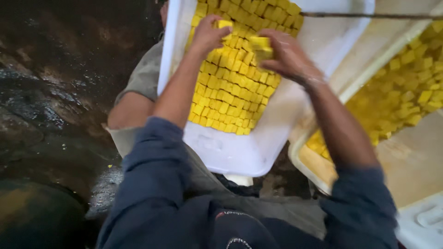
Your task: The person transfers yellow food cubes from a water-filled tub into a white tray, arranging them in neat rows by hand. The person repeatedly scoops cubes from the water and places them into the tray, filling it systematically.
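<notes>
My left hand (207, 33) reaches over a white tray (230, 154) and holds a small yellow block (225, 24) at the top of the packed rows. My right hand (284, 55) grips another yellow block (260, 45) just right of it. Several yellow blocks (228, 92) fill the tray in tight rows. Both dark blue sleeves are pushed up on my forearms.
A second container (406, 87) at the right holds a loose heap of yellow blocks. Another person's bare arm and grey sleeve (138, 87) show left of the tray. Wet dark floor (50, 115) lies at the left. A white lid (424, 221) sits at the lower right.
</notes>
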